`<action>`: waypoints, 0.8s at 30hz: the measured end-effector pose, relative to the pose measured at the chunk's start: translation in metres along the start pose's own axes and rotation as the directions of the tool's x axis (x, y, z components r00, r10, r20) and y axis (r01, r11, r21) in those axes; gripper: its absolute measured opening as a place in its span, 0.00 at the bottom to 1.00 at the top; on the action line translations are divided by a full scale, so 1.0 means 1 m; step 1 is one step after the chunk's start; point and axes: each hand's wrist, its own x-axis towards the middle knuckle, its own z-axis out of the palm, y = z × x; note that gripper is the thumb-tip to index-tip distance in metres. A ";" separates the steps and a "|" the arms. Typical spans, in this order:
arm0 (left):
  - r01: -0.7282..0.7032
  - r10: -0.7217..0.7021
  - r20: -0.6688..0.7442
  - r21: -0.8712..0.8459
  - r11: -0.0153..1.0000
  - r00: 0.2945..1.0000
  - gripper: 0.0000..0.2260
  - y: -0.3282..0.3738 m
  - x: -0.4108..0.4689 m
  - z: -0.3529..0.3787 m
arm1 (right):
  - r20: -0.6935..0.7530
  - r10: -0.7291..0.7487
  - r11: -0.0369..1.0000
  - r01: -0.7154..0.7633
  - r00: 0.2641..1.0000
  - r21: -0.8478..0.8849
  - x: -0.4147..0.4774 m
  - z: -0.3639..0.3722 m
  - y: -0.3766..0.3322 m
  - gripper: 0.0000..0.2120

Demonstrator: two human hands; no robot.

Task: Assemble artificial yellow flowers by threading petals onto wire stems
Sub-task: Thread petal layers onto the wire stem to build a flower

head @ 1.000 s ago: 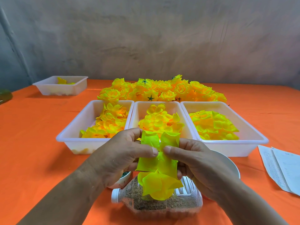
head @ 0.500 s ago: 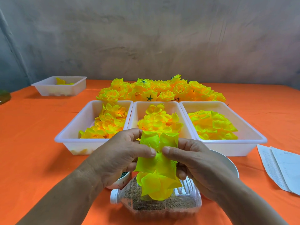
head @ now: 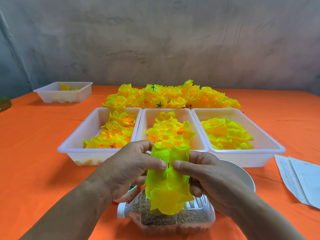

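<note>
Head view: petals [head: 175, 185] in left hand [head: 128, 170], right hand [head: 207, 177]; papers [head: 301, 181] unreadable.

Looking forward and down from head height, out over both forearms, onto the orange table [head: 43, 161]. Sitting nearest to the left hand [head: 128, 170], the right hand [head: 213, 179] and the yellow petals [head: 161, 156] pinched between them, low in mid-frame. Taking in the row of white trays [head: 183, 115] farther off and the grey wall [head: 155, 40] beyond. Clipping something dark green [head: 4, 103] at the left border, perhaps a bottle. Serving as the only view.
</note>
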 end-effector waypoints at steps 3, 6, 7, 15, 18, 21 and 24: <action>0.022 -0.022 0.007 0.025 0.999 1.000 0.13 -0.002 0.001 0.000 | -0.012 0.014 1.000 -0.014 1.000 -0.015 0.000 0.000 0.000 0.08; 0.043 -0.044 0.022 0.042 0.998 0.999 0.14 -0.004 0.002 0.002 | -0.041 0.037 0.999 -0.038 0.998 -0.032 -0.001 0.001 -0.001 0.09; 0.052 -0.053 0.020 0.048 0.998 0.998 0.14 -0.005 0.002 0.002 | -0.051 0.043 0.998 -0.045 0.998 -0.040 -0.001 0.001 -0.001 0.09; 0.090 -0.089 -0.016 0.175 0.980 0.996 0.21 -0.008 0.007 0.004 | -0.092 0.056 0.959 -0.079 0.994 -0.274 -0.005 0.001 0.001 0.03; 0.096 -0.097 -0.007 0.219 0.971 0.995 0.18 -0.009 0.010 0.003 | -0.104 0.046 0.921 -0.083 0.993 -0.381 -0.004 -0.001 0.004 0.07; 0.103 -0.106 0.001 0.252 0.962 0.994 0.17 -0.007 0.011 0.003 | -0.119 0.030 0.883 -0.083 0.992 -0.463 -0.002 -0.003 0.006 0.08; 0.134 -0.139 0.001 0.270 0.953 0.990 0.23 -0.005 0.014 0.002 | -0.139 0.017 0.855 -0.087 0.990 -0.512 0.000 -0.003 0.008 0.14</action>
